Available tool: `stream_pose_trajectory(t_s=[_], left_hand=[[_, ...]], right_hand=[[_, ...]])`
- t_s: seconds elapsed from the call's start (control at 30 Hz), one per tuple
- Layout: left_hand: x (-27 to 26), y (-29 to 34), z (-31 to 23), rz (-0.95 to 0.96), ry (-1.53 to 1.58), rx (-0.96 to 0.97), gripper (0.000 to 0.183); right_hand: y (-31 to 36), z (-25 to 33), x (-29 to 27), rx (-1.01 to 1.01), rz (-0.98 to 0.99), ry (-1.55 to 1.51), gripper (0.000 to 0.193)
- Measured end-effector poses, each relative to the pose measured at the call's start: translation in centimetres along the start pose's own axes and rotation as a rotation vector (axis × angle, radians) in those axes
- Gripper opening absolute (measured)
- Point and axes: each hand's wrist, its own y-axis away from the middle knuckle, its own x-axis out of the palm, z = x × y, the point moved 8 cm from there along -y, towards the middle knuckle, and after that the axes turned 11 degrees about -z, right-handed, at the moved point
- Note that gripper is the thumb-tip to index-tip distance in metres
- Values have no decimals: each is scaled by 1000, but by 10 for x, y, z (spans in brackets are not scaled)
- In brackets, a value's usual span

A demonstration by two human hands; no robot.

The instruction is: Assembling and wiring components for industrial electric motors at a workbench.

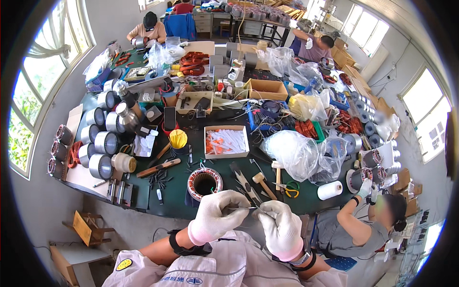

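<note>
Both my hands wear white gloves and are raised above the table's near edge, close together. My left hand [219, 216] is closed in a pinch on a thin white strand [251, 207]. The strand reaches across the small gap to my right hand [281, 228], whose fingertips are also pinched at its end. Whether it is thread or thin tubing is too small to tell. Just beyond my left hand stands a motor stator [192, 185], a ring with reddish windings around a dark hole. A wooden-handled mallet [264, 184] and yellow-green scissors [289, 190] lie beyond my right hand.
A box of white and orange strips [226, 142] sits behind the stator. Metal cylinders [106, 142] crowd the left, plastic bags [294, 154] the right. A white thread spool [330, 190] lies near the front edge. A co-worker [361, 222] sits close on my right; others work farther back.
</note>
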Motion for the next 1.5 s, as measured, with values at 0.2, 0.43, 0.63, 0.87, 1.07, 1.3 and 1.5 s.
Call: stream_pose_trajectory(t_s=[0.2,0.43,0.63,0.87,1.07,1.3,1.5], left_hand=[[-3,-1,-11,10,-51,142,10],[-7,0,-12,77,-70,203,15],[-9,-1,-13,38,-1,221,12],[-10,-1,-10,28,42,141,10],[-13,0,-12,2,19,179,10],[-14,-2,-14,2,-44,190,10],[-14,-2,-10,-1,2,148,12]], right_hand=[[-5,10,2,-86,-52,52,16],[-8,13,0,-160,-134,58,21],[-8,13,3,-170,-133,33,21],[-7,5,9,-86,-128,-31,20],[-7,8,10,-63,-136,-25,19],[-8,11,11,-112,-121,-23,17],[-7,8,13,-104,-113,-27,16]])
